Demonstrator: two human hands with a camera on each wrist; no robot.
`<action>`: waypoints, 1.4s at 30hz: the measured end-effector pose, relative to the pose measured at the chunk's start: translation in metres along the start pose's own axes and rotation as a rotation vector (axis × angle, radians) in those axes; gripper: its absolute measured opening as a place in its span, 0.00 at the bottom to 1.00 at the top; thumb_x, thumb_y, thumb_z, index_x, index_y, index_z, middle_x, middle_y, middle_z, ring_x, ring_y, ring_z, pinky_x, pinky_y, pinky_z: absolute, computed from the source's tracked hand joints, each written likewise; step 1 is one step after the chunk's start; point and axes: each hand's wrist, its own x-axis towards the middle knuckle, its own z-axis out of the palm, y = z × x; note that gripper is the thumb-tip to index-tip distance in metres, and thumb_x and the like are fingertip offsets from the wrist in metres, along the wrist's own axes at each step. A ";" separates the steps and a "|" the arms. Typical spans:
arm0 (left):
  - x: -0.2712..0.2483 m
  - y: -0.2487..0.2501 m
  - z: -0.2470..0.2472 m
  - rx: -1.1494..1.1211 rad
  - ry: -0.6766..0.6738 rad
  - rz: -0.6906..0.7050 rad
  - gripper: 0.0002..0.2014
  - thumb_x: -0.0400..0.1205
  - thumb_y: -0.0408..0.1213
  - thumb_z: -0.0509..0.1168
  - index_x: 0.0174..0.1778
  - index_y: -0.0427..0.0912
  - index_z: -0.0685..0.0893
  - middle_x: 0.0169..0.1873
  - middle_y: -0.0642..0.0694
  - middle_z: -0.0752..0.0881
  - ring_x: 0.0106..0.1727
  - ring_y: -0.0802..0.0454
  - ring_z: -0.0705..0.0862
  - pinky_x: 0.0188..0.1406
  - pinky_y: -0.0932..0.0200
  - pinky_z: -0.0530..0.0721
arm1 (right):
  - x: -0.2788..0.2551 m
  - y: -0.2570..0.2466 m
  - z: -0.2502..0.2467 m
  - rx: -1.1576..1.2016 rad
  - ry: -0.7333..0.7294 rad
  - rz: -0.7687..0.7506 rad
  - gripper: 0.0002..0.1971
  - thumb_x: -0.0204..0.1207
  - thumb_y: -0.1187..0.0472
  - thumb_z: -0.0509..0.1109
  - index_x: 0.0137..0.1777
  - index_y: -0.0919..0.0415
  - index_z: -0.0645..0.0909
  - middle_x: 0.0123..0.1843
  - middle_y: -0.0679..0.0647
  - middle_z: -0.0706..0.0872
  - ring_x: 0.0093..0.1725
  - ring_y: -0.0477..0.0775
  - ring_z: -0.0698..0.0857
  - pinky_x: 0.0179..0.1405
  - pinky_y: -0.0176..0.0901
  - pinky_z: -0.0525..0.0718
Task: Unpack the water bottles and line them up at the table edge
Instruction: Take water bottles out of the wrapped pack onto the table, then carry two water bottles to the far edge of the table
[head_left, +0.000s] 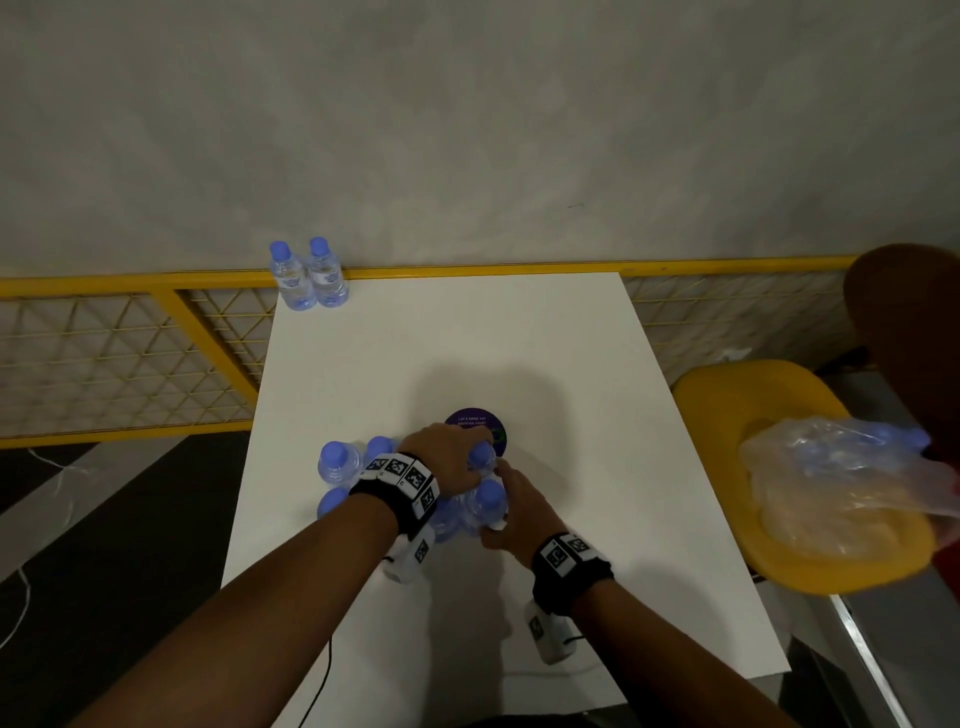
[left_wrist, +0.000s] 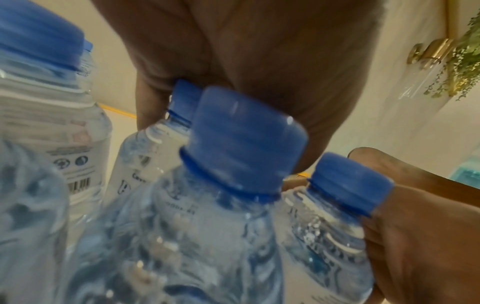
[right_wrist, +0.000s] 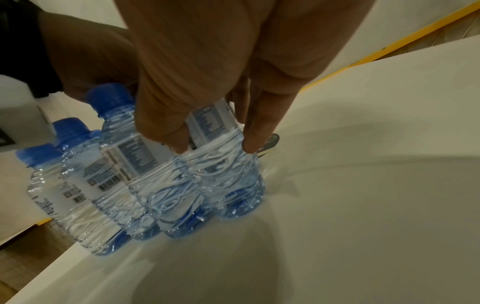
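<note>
The left grip curls over a blue cap in the cluster of clear ribbed bottles mid-counter; the right grip pinches a bottle's body. Two bottles stand at the far edge.

purple round sticker on table centre; yellow chair at right w/ crumpled plastic wrap.

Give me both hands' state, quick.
Left hand: gripping a bottle by its top.
Right hand: fingers on the neighbouring bottle; grip cannot be told.
</note>
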 end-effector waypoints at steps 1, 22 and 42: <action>-0.003 0.002 -0.004 -0.012 -0.016 -0.002 0.21 0.76 0.55 0.67 0.65 0.63 0.74 0.53 0.52 0.88 0.52 0.44 0.87 0.49 0.49 0.84 | -0.001 0.001 -0.002 0.000 -0.001 -0.007 0.34 0.64 0.58 0.80 0.71 0.53 0.72 0.63 0.53 0.82 0.57 0.55 0.84 0.56 0.48 0.84; 0.086 0.374 0.084 -0.239 -0.333 0.416 0.16 0.83 0.38 0.68 0.67 0.46 0.86 0.64 0.46 0.88 0.64 0.47 0.86 0.65 0.54 0.83 | -0.209 0.289 -0.286 0.173 0.717 0.680 0.14 0.78 0.58 0.73 0.63 0.54 0.81 0.61 0.55 0.86 0.55 0.57 0.86 0.46 0.46 0.83; 0.331 0.519 0.165 -0.581 -0.021 0.043 0.19 0.68 0.69 0.67 0.44 0.60 0.88 0.41 0.53 0.90 0.41 0.48 0.89 0.41 0.51 0.88 | -0.110 0.376 -0.423 0.145 0.594 0.748 0.36 0.81 0.54 0.66 0.85 0.58 0.53 0.83 0.62 0.58 0.72 0.69 0.73 0.61 0.51 0.78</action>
